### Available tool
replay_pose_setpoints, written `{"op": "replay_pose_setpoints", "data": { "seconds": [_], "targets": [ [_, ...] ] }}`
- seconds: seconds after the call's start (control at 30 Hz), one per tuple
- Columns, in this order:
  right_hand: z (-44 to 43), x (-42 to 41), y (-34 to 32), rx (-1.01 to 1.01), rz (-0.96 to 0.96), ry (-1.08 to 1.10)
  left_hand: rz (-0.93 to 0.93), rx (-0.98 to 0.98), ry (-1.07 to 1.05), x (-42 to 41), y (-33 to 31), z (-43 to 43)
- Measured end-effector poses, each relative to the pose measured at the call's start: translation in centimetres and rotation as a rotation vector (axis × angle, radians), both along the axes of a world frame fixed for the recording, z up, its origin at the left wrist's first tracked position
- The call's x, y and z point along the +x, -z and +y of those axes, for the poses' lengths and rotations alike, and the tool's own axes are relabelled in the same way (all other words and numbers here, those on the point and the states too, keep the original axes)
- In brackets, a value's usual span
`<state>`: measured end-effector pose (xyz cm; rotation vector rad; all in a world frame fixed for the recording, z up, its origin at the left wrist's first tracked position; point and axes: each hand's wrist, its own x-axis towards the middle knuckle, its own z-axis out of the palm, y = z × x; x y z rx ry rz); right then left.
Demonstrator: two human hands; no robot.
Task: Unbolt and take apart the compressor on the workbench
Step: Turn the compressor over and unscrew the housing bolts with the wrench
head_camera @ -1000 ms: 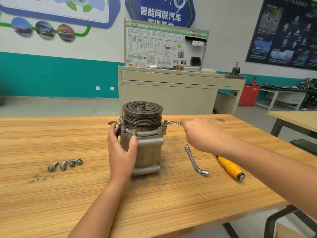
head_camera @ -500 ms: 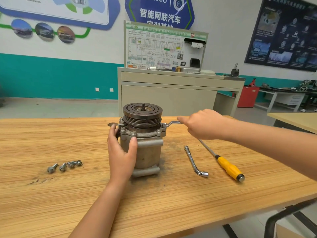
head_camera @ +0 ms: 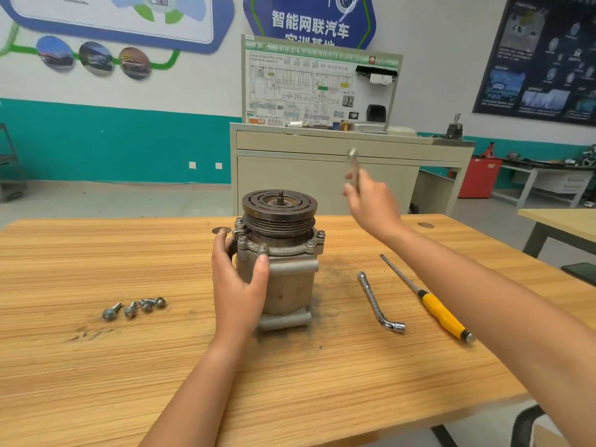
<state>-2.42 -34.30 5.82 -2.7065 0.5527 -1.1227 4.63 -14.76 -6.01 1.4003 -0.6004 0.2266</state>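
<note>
One compressor is being gripped on one workbench. Two hands are being shown: one left hand, around the compressor, and one right hand, in the air. Four loose bolts are being displayed in one row on the wood. Three tools are being counted: one wrench being held up, plus one L-shaped socket wrench and one yellow-handled screwdriver on the bench. Five bolt heads are being shown on the one flange; any behind are being hidden.
</note>
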Motion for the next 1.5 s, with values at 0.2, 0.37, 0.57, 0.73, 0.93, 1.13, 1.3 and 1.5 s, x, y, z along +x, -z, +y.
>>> {"op": "replay_pose_setpoints", "data": {
  "seconds": [0.2,0.37,0.57,0.73,0.93,1.13,1.3,1.5],
  "targets": [
    [2.3,-5.9,-0.4,-0.139,0.304,0.016,-0.005,0.012,-0.005,-0.1,0.0,0.0],
    [5.5,-7.1,0.7,-0.343,0.611,0.159,-0.004,0.011,-0.007,-0.4,-0.3,0.1],
    [7.6,-6.6,-0.1,-0.648,0.77,0.222,-0.004,0.016,-0.011,-0.4,-0.3,0.1],
    [5.2,-6.0,-0.5,-0.703,0.747,0.185,0.002,0.005,-0.002,-0.4,-0.3,0.0],
    [-0.1,-3.7,-1.1,-0.806,0.737,0.096,-0.001,0.003,0.005,-0.3,-0.2,0.0],
    [-1.0,3.0,0.8,-0.759,0.475,-0.11,-0.027,0.017,-0.012,-0.1,0.0,0.1],
    [-0.4,1.8,-0.4,-0.599,0.36,-0.08,-0.014,0.011,-0.01,-0.1,0.0,0.2],
    [3.3,-5.9,0.1,-0.396,0.261,0.1,-0.044,0.035,-0.025,0.0,-0.2,0.3]
  ]
}}
